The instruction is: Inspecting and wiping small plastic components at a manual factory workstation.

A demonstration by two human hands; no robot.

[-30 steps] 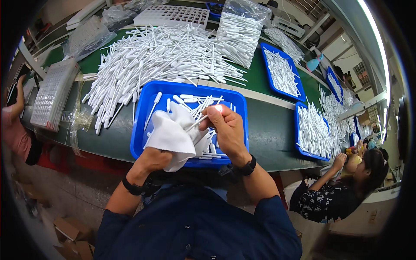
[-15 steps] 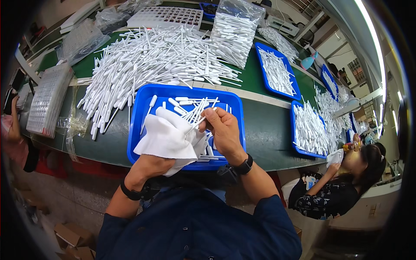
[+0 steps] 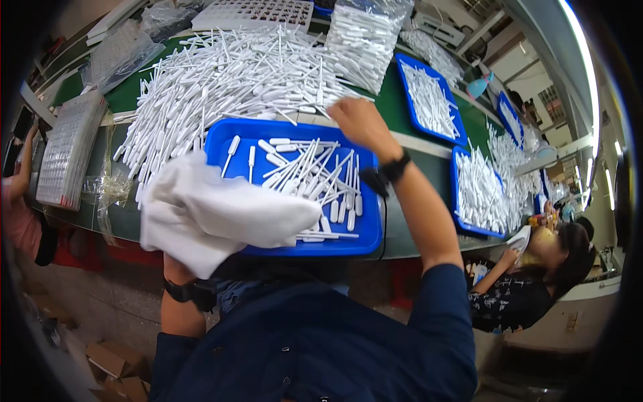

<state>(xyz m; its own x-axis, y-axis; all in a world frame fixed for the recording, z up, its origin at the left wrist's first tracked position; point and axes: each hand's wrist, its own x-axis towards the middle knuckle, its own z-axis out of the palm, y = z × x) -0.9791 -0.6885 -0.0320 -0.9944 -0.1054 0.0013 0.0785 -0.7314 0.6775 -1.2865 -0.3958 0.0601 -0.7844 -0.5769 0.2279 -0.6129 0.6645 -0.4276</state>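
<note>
A white cloth (image 3: 201, 214) covers most of my left hand (image 3: 178, 269), which holds it up over the left front of a blue tray (image 3: 376, 231). The cloth hides the fingers. Inside the tray lie loose white bulb-ended plastic droppers (image 3: 305, 171), many of them fanned together in the middle. My right hand (image 3: 362, 124) reaches past the tray's far right corner to the right edge of a large heap of the same droppers (image 3: 228, 87). Its fingers are curled and drawn together at the heap; whatever they pinch is hidden.
A clear bag of droppers (image 3: 362, 43) lies beyond the heap. More blue trays of droppers (image 3: 429, 104) (image 3: 479, 194) stand to the right. Stacked clear plastic trays (image 3: 70, 151) are at left. A person (image 3: 536, 275) sits at right; another person's arm (image 3: 25, 161) shows at left.
My right hand has left the droppers in the tray and moved up and right to the heap. My left hand has swung left with the cloth, uncovering more droppers in the tray.
</note>
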